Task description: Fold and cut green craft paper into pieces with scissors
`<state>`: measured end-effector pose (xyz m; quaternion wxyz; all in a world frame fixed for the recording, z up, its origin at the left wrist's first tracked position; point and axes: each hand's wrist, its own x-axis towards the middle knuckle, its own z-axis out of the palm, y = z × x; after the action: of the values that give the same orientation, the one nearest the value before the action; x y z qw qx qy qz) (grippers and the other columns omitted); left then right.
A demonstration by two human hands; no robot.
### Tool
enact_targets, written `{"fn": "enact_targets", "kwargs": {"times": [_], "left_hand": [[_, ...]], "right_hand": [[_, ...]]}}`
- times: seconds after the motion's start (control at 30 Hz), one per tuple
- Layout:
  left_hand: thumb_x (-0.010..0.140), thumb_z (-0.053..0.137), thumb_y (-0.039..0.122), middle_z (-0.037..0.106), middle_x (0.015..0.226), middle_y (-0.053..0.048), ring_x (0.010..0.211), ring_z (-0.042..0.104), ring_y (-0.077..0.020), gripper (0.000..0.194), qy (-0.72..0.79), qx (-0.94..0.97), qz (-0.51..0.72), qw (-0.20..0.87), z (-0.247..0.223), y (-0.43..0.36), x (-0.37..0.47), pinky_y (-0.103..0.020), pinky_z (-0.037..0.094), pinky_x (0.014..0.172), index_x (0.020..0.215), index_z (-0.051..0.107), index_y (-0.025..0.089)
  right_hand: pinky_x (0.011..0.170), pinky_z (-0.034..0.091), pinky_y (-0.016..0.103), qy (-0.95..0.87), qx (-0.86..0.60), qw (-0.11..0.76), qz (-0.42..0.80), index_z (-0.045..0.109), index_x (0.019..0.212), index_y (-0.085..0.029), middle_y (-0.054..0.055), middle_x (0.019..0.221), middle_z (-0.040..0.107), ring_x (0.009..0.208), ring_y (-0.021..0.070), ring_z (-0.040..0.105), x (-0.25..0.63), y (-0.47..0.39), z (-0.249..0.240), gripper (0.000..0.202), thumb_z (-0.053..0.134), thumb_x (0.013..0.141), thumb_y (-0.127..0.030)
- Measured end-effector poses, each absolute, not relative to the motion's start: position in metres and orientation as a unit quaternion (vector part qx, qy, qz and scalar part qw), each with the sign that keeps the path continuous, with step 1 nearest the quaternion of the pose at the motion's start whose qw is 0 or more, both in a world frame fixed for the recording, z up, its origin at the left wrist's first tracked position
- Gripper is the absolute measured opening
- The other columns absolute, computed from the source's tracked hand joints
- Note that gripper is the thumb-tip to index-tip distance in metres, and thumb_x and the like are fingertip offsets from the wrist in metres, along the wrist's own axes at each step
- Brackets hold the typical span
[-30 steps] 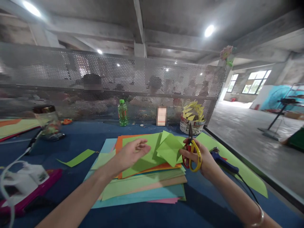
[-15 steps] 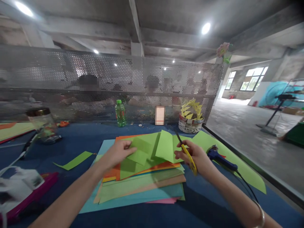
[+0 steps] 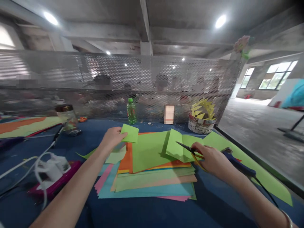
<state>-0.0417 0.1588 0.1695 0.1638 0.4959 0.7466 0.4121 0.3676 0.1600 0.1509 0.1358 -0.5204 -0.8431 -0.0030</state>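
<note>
My left hand (image 3: 114,135) pinches a small rectangle of green paper (image 3: 130,133), raised off the left edge of the paper stack. In my right hand (image 3: 206,155) is a pair of scissors (image 3: 197,155) with yellow handles, its dark blades pointing left. The blade tips lie over a folded green paper (image 3: 175,144) at the right of the stack. Beneath is a larger green sheet (image 3: 149,152) on a stack of coloured paper (image 3: 152,191) in orange, pale green, tan, blue and pink. A green strip (image 3: 89,154) lies partly behind my left forearm.
A blue glue gun (image 3: 239,164) lies on green paper at the right. A woven basket (image 3: 201,125), a green bottle (image 3: 131,111) and a jar (image 3: 67,120) stand toward the perforated screen (image 3: 144,74). At the left is a magenta power strip (image 3: 55,182) with white cables.
My left hand has lifted the small green piece up and left off the stack. The scissors have turned from pointing upward to pointing left. The view has swung slightly left.
</note>
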Motion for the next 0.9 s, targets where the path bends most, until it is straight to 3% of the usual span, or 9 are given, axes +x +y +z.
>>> {"fn": "enact_targets", "kwargs": {"times": [0.13,0.27,0.47,0.57,0.63,0.73,0.83,0.9], "left_hand": [[0.067,0.065,0.036,0.075,0.091,-0.012,0.094,0.069,-0.0331,0.021,0.811,0.485,0.316,0.083,0.164,0.169,-0.062,-0.034,0.049,0.069,0.079,0.069,0.020],[0.069,0.063,0.034,0.072,0.103,-0.019,0.100,0.067,-0.0386,0.026,0.860,0.457,0.223,0.035,0.159,0.166,-0.078,-0.039,0.049,0.073,0.089,0.069,0.018],[0.079,0.053,0.028,0.065,0.110,-0.033,0.102,0.064,-0.0444,0.045,0.886,0.442,0.130,-0.055,0.159,0.146,-0.078,-0.048,0.049,0.073,0.116,0.059,0.003],[0.083,0.052,0.029,0.060,0.123,-0.030,0.116,0.056,-0.0435,0.041,0.854,0.500,0.089,-0.112,0.164,0.131,-0.061,-0.052,0.046,0.086,0.117,0.058,0.006],[0.085,0.053,0.031,0.062,0.122,-0.023,0.114,0.058,-0.0388,0.037,0.825,0.546,0.065,-0.130,0.167,0.120,-0.048,-0.050,0.045,0.091,0.116,0.060,0.011],[0.085,0.056,0.030,0.053,0.137,-0.018,0.124,0.052,-0.0340,0.048,0.787,0.593,0.050,-0.162,0.167,0.107,-0.035,-0.044,0.041,0.099,0.130,0.052,0.014],[0.085,0.052,0.019,0.041,0.148,-0.022,0.135,0.039,-0.0342,0.064,0.775,0.584,0.050,-0.236,0.163,0.103,-0.038,-0.045,0.039,0.103,0.145,0.034,0.007],[0.084,0.051,0.016,0.040,0.147,-0.026,0.135,0.039,-0.0369,0.066,0.784,0.557,0.047,-0.268,0.160,0.103,-0.046,-0.047,0.040,0.102,0.145,0.032,0.001]], "right_hand": [[0.054,0.030,0.026,-0.843,-0.526,0.075,-0.082,0.058,0.109,-0.023,0.008,0.092,0.069,0.079,0.0247,0.068,0.357,0.156,0.138,0.038,0.052,0.076,-0.006],[0.051,0.025,0.025,-0.841,-0.524,0.051,-0.123,0.057,0.106,-0.023,0.009,0.089,0.068,0.078,0.0231,0.067,0.352,0.158,0.130,0.031,0.050,0.082,-0.006],[0.050,0.024,0.025,-0.839,-0.526,0.072,-0.118,0.057,0.108,-0.024,0.008,0.087,0.067,0.076,0.0226,0.066,0.352,0.161,0.130,0.025,0.049,0.088,-0.011],[0.050,0.024,0.025,-0.840,-0.525,0.083,-0.114,0.057,0.107,-0.024,0.007,0.088,0.067,0.076,0.0232,0.067,0.350,0.161,0.131,0.024,0.050,0.088,-0.013],[0.050,0.025,0.025,-0.838,-0.525,0.097,-0.114,0.057,0.108,-0.024,0.006,0.090,0.068,0.076,0.0232,0.067,0.349,0.159,0.131,0.025,0.050,0.087,-0.012],[0.052,0.028,0.025,-0.836,-0.522,0.127,-0.115,0.057,0.110,-0.025,0.005,0.092,0.069,0.077,0.0225,0.067,0.347,0.155,0.133,0.028,0.051,0.086,-0.011],[0.054,0.031,0.025,-0.840,-0.509,0.157,-0.106,0.057,0.110,-0.025,0.005,0.096,0.069,0.078,0.0216,0.067,0.345,0.150,0.134,0.029,0.052,0.086,-0.010],[0.055,0.033,0.024,-0.844,-0.500,0.168,-0.094,0.058,0.109,-0.025,0.004,0.096,0.070,0.078,0.0208,0.067,0.344,0.148,0.134,0.031,0.052,0.084,-0.009]]}}
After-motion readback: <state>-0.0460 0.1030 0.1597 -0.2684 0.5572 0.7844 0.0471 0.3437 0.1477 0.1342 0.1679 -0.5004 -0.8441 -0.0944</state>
